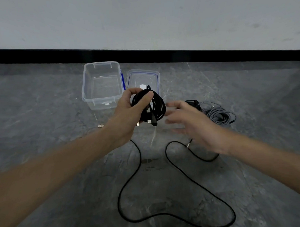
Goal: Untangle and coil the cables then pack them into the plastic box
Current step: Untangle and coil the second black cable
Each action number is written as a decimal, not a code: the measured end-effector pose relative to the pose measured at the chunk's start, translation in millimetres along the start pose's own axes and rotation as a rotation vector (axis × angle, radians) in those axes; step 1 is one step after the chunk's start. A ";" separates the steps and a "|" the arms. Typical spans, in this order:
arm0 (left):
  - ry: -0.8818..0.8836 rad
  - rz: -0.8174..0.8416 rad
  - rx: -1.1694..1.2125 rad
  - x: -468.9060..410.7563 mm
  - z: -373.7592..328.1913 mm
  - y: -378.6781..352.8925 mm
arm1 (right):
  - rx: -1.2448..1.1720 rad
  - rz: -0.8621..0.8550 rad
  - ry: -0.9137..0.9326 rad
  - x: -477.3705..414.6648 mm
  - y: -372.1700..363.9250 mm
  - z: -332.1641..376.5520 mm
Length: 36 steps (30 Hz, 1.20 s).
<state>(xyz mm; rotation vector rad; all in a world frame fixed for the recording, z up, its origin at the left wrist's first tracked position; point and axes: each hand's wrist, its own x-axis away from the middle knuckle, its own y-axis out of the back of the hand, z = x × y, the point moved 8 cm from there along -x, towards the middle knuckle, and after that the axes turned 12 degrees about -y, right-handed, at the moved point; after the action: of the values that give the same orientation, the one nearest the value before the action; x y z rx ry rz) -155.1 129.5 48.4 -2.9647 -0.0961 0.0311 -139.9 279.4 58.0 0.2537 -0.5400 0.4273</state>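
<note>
Black cable coil (160,107), round and matte, is gripped in the left hand (127,112), whose thumb is curled over its loops. The right hand (193,125) hovers just beside it, fingers spread and blurred, holding nothing. On the mottled grey floor (61,93) are one clear plastic box (101,63), one blue-sealed lid (140,77), one grey cable bundle (219,114) and one loose black cable (140,157).

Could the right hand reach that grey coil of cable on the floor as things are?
Probably yes: the right hand is open and empty, and the grey cable coil lies just beyond it, unblocked.
</note>
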 end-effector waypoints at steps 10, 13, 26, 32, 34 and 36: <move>-0.020 0.109 -0.044 7.0 -3.7 -13.9 | -0.025 0.245 -0.024 -3.6 -17.6 4.4; 0.004 0.066 -0.052 5.5 -1.5 -8.3 | -0.011 0.111 -0.003 -5.8 -6.4 4.4; 0.094 0.109 0.141 8.8 7.0 -25.4 | -0.028 0.071 0.141 -11.8 -6.1 2.5; 0.048 0.163 -0.082 10.6 14.9 -28.3 | 0.042 -0.091 0.211 -21.0 8.4 -3.8; 0.046 0.245 -0.134 12.2 18.0 -32.5 | 0.155 -0.186 0.279 -24.0 17.9 -3.9; 0.085 0.340 -0.148 14.8 23.8 -36.7 | 0.296 -0.301 0.373 -23.8 26.3 -2.0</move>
<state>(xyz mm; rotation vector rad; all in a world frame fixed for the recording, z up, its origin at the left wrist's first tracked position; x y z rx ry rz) -143.3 170.7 31.2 -3.0862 0.4350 -0.0608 -169.4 295.6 46.5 0.5202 -0.0670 0.2508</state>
